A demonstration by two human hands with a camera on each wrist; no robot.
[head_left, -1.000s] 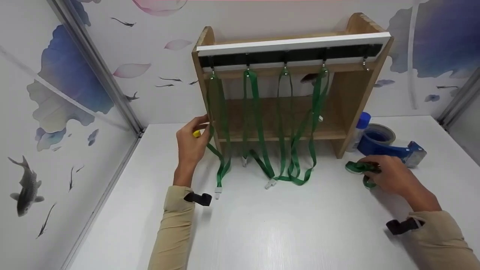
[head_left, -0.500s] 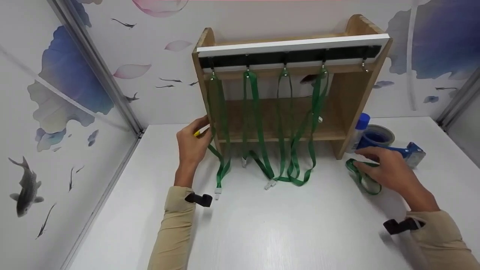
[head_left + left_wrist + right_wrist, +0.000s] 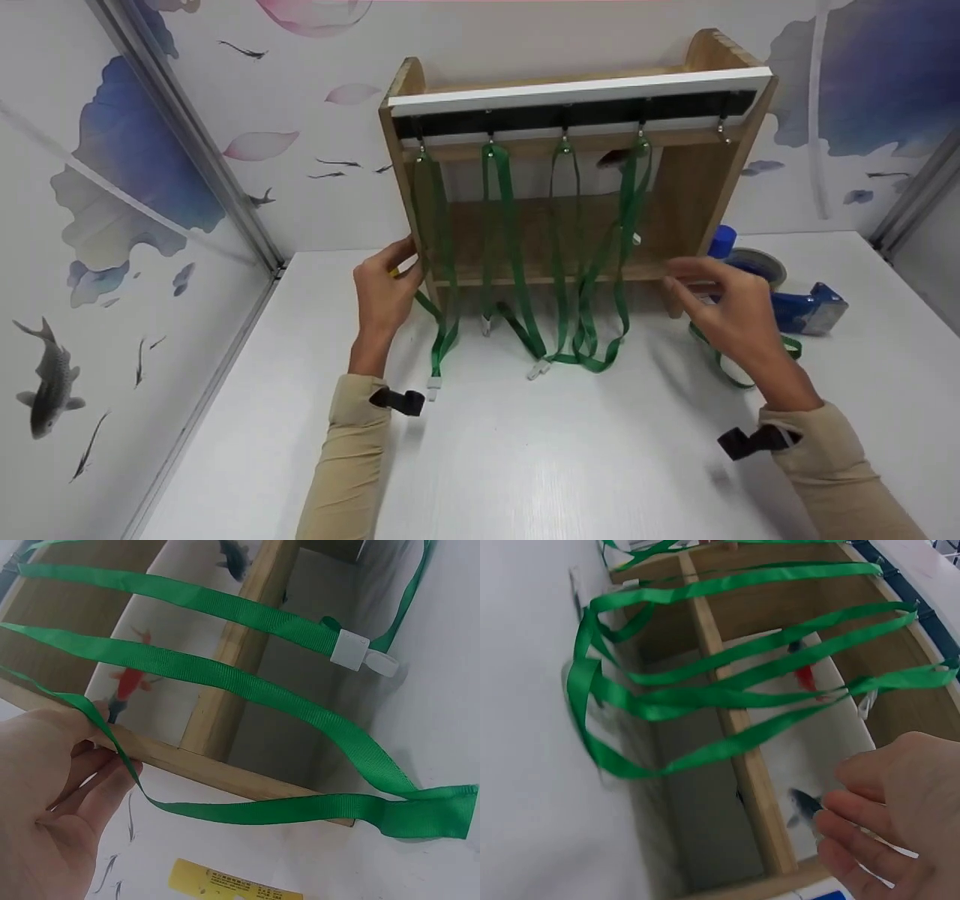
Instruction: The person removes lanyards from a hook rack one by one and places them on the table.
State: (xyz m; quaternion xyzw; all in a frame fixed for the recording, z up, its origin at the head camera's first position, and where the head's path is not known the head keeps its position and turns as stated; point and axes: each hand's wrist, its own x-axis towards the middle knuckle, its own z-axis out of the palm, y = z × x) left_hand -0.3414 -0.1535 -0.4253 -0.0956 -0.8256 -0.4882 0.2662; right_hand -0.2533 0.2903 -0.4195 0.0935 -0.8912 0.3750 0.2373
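Observation:
My left hand grips the left side panel of a wooden rack, its thumb at the panel's edge in the left wrist view. Green lanyards hang from hooks under the rack's black strip; the rightmost hook bears none. White clips at the lanyards' lower ends rest on or near the table. My right hand, fingers slightly bent and holding nothing, hovers by the rack's right side panel. Another green lanyard lies looped on the table, partly hidden under the right wrist.
Right of the rack stand a blue-capped bottle, a tape roll and a blue tape dispenser. The white table meets printed walls at the back and left. A yellow label shows in the left wrist view.
My right hand let go of the loose lanyard on the table, then moved left and up towards the rack's right panel. My left hand stays on the left panel.

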